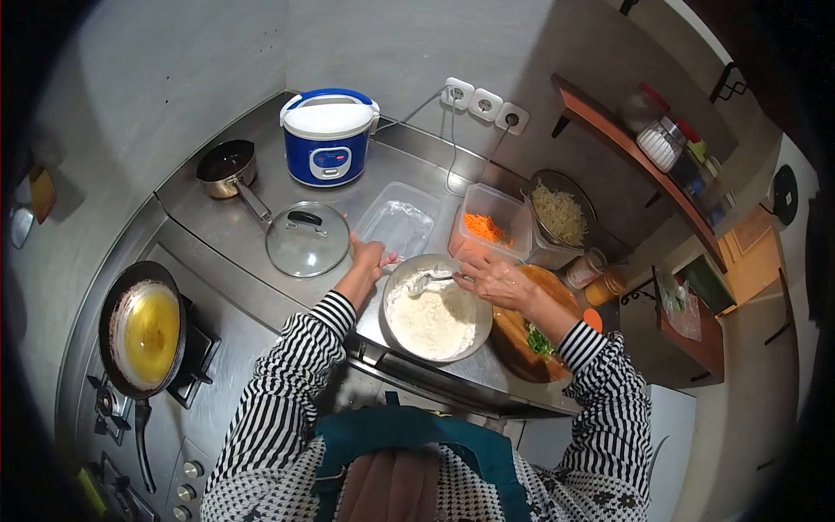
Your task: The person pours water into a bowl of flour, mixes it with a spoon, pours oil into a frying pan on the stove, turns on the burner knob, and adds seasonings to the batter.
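At the far left, a black frying pan (150, 335) holding yellow oil (150, 339) sits over the stove (198, 383). Next, on the steel bench (271, 187), come a small saucepan (228, 170), a glass lid (306, 248) lying flat with its knob up, and a blue-and-white rice cooker (327, 148) behind.

The left hand (367, 258) is curled closed at the bowl's upper left edge, seemingly on a handle there. A clear container (396, 222) lies just beyond it. The metal bowl (477, 337) is between the two hands, near the front of the bench; it holds a thick white mixture (435, 317).

The right hand (496, 280), over the bowl's right side, pinches the handle of a spoon (439, 278), whose head is at the mixture. Beyond this hand stands a tub (522, 245) of shredded carrot (487, 228); to its right are shredded pale vegetables (559, 213) in a round strainer (591, 209). Beneath the right forearm, a round wooden board (513, 348) bears chopped greens (539, 341). Two jars (585, 270) stand further right.
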Demonstrator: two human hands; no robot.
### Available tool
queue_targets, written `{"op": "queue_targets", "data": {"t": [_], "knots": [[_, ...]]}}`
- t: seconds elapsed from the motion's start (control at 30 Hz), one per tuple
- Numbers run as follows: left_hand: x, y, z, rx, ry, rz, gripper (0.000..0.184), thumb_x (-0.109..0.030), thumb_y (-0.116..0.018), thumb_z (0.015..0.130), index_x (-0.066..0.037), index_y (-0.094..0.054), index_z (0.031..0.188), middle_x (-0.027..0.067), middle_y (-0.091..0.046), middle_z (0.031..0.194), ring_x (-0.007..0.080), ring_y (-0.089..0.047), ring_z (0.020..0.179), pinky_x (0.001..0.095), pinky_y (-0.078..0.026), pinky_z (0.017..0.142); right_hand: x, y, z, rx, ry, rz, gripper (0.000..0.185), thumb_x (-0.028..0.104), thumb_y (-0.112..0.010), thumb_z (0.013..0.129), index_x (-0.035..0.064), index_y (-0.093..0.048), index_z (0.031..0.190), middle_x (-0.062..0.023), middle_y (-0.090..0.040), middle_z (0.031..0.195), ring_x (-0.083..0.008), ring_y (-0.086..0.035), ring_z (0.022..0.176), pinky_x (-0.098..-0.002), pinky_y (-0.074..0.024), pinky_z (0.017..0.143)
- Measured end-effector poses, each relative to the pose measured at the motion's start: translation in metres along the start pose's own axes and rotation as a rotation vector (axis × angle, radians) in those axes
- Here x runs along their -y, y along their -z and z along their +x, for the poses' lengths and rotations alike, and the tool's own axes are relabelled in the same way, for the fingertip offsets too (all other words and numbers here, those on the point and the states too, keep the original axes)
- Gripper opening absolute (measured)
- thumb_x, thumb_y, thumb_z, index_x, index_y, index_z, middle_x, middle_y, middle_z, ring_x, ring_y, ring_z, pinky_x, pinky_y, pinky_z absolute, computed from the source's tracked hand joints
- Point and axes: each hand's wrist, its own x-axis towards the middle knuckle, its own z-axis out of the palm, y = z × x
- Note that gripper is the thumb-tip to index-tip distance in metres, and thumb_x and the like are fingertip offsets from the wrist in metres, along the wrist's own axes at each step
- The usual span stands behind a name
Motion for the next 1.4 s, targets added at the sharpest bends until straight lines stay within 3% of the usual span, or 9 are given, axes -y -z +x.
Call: {"op": "queue_targets", "data": {"t": [0.07,0.17,0.27,0.43,0.53,0.67,1.0,1.23,1.4], "knots": [[-0.002,-0.001,-0.006,-0.045,-0.019,-0.038,0.074,0.008,-0.045,0.077,-0.014,-0.002,0.133,0.0236,-0.030,0.123,0.0376,-0.054,0.086,0.0389,-0.055,0.058,-0.004,0.006,0.001,0.011,0.008,0.023,0.019,0.015,-0.048,0.076,0.0102,-0.055,0.093,-0.0009,-0.052,0.094,-0.0155,-0.052,0.090,-0.0291,-0.0415,0.075],[-0.004,0.013,-0.040,0.109,0.200,0.029,0.060,0.003,-0.045,0.081,-0.001,-0.014,0.132,0.0218,-0.038,0.122,0.0311,-0.055,0.094,0.0351,-0.053,0.070,-0.009,0.007,0.003,-0.016,0.018,0.045,0.019,0.015,-0.047,0.076,0.0100,-0.054,0.093,-0.0015,-0.051,0.094,-0.0161,-0.053,0.089,-0.0300,-0.0423,0.074],[0.015,0.015,-0.088,0.382,-0.220,0.425,0.044,0.003,-0.042,0.083,0.005,-0.032,0.126,0.0183,-0.049,0.116,0.0221,-0.056,0.095,0.0284,-0.047,0.080,-0.007,-0.010,0.004,-0.041,0.014,0.058,0.017,0.013,-0.047,0.076,0.0093,-0.055,0.091,-0.0025,-0.053,0.093,-0.0164,-0.056,0.080,-0.0300,-0.0450,0.066],[0.040,0.022,-0.084,0.333,-0.428,0.299,0.037,0.008,-0.035,0.083,0.007,-0.044,0.119,0.0159,-0.056,0.107,0.0186,-0.056,0.096,0.0255,-0.043,0.084,0.001,-0.012,-0.015,0.171,-0.087,0.135,0.010,0.011,-0.049,0.072,0.0077,-0.058,0.078,-0.0052,-0.058,0.079,-0.0174,-0.060,0.066,-0.0301,-0.0467,0.053],[0.037,0.015,-0.091,0.252,-0.411,0.216,0.037,0.008,-0.036,0.081,0.007,-0.047,0.117,0.0171,-0.058,0.105,0.0195,-0.056,0.096,0.0255,-0.040,0.086,0.009,0.017,-0.027,0.379,-0.274,0.263,0.009,0.013,-0.053,0.070,0.0079,-0.059,0.074,-0.0074,-0.059,0.071,-0.0213,-0.061,0.071,-0.0329,-0.0479,0.059],[0.048,0.011,-0.086,0.217,-0.449,0.219,0.036,0.007,-0.038,0.082,0.007,-0.049,0.116,0.0169,-0.058,0.104,0.0191,-0.056,0.096,0.0251,-0.040,0.084,0.031,0.023,-0.025,0.591,-0.453,0.488,0.013,0.012,-0.059,0.064,0.0060,-0.062,0.075,-0.0135,-0.062,0.076,-0.0295,-0.061,0.077,-0.0405,-0.0476,0.066],[0.042,0.018,-0.092,0.282,-0.432,0.321,0.041,0.010,-0.037,0.079,0.005,-0.048,0.118,0.0171,-0.059,0.103,0.0174,-0.058,0.091,0.0246,-0.042,0.081,0.064,-0.045,-0.022,0.361,-0.909,1.382,0.022,0.013,-0.055,0.069,0.0034,-0.067,0.085,-0.0205,-0.063,0.080,-0.0308,-0.062,0.077,-0.0376,-0.0478,0.069],[0.038,0.020,-0.107,0.322,-0.462,0.472,0.046,0.015,-0.034,0.075,0.007,-0.045,0.119,0.0161,-0.057,0.108,0.0193,-0.057,0.095,0.0257,-0.043,0.083,0.042,0.021,-0.001,0.392,-0.624,0.488,0.016,0.007,-0.050,0.071,0.0005,-0.063,0.078,-0.0178,-0.063,0.079,-0.0325,-0.062,0.073,-0.0402,-0.0498,0.063],[0.037,0.019,-0.111,0.231,-0.550,0.643,0.056,0.016,-0.031,0.063,0.007,-0.049,0.115,0.0179,-0.060,0.103,0.0198,-0.058,0.094,0.0258,-0.042,0.084,0.096,0.026,0.013,0.173,-0.365,0.309,0.011,0.007,-0.050,0.071,0.0034,-0.061,0.070,-0.0099,-0.061,0.069,-0.0241,-0.062,0.065,-0.0340,-0.0510,0.061]]}}
